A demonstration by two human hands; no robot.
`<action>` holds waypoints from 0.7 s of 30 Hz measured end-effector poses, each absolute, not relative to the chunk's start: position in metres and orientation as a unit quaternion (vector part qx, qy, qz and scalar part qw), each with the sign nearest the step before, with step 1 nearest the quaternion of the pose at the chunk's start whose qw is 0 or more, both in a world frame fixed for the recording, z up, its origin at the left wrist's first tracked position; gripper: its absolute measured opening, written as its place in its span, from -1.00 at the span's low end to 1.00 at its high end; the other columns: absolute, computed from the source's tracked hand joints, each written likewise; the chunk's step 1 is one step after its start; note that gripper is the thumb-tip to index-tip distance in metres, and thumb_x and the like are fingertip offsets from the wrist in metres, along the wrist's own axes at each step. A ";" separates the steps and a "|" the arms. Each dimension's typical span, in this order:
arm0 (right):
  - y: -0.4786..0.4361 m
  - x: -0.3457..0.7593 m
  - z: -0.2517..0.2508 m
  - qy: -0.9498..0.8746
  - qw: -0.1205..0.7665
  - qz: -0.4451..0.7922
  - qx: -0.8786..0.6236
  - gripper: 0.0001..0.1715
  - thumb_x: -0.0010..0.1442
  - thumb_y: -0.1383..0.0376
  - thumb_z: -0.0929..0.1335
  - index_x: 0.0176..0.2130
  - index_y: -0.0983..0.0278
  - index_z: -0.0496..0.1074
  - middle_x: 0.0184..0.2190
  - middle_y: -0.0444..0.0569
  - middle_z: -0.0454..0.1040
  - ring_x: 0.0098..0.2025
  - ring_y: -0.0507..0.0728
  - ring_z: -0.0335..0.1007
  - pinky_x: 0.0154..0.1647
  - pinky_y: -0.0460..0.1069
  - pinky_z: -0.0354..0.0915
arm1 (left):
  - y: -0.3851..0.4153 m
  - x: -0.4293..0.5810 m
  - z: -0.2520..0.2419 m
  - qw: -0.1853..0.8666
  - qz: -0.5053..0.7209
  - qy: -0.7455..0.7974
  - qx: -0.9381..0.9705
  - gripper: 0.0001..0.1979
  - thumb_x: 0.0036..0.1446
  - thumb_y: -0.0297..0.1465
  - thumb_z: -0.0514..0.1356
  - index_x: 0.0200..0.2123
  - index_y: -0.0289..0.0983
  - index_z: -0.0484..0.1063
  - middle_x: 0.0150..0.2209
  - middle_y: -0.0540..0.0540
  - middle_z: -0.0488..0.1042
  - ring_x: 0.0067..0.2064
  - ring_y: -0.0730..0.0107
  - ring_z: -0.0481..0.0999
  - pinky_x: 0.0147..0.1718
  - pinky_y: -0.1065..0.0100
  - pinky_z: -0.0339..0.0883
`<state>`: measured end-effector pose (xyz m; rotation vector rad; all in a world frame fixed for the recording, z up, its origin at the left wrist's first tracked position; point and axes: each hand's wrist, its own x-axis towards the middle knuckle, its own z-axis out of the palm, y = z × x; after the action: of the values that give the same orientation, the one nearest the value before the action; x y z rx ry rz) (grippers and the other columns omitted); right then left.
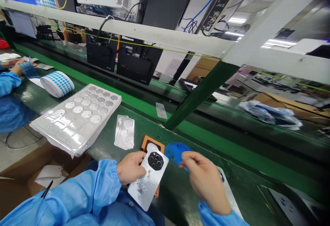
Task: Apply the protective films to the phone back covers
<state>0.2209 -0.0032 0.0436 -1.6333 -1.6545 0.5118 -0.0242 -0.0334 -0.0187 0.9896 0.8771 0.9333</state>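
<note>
Now, left hand: you are clasping the silver phone back panel (144, 188) at its left edge, with your left hand (131, 168) closed firmly around it.

Right hand: your right hand (206, 181) is hovering just beside the panel, thumb and fingertips pressed together. Whether they are pinching anything is impossible to tell from this view.

Panel position: you are holding it tilted above the orange jig (152, 143), its round camera openings (155, 160) facing up.

Handling: the panel is looking light, thin and stiff, but its glossy face is suggesting a slippery, easily marked part. You are best taking hold by the outer edges, away from the openings.

Nearby items: a blue film (176, 152) is lying just beyond your right hand, and a stack of silver plates (124, 132) is resting on the green workbench (177, 198).

Farther left: a clear plastic tray (59, 131) and a roll of blue dot stickers (57, 83) are sitting near a co-worker's hands (18, 68).
</note>
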 end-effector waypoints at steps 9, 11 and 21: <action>0.045 0.287 -0.007 -0.771 0.246 -0.069 -0.584 -0.83 0.05 0.33 0.26 -0.49 0.21 0.42 -0.32 0.08 0.58 -0.23 0.22 0.50 -0.11 0.11 0.39 | -0.038 -0.020 -0.012 0.775 0.456 0.326 0.293 -0.53 -0.38 -0.62 0.05 -0.26 -0.32 0.38 -0.42 -0.03 0.51 -0.42 0.38 0.50 -0.48 0.45 0.33; 0.030 0.279 -0.010 -0.773 0.256 -0.068 -0.577 -0.77 0.13 0.29 0.24 -0.32 0.24 0.48 -0.19 0.12 0.57 -0.09 0.28 0.50 0.00 0.18 0.38 | -0.037 -0.017 -0.011 0.786 0.461 0.313 0.267 -0.53 -0.38 -0.62 0.06 -0.26 -0.31 0.38 -0.38 -0.04 0.50 -0.37 0.36 0.52 -0.41 0.41 0.37; -0.088 0.174 -0.028 -0.832 0.392 0.073 -0.386 -0.14 0.25 0.10 0.33 0.39 0.17 -0.07 0.40 0.14 -0.04 0.37 0.43 0.00 0.20 0.37 0.24 | -0.045 0.027 0.012 0.876 0.378 0.209 0.215 -0.56 -0.30 -0.58 0.16 -0.21 -0.29 0.38 -0.43 0.00 0.38 -0.46 0.43 0.42 -0.40 0.32 0.35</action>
<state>0.1744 -0.0881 -0.0284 -0.9811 -2.1113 0.1859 0.0275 -0.0448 0.0122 0.4477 0.4372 0.7893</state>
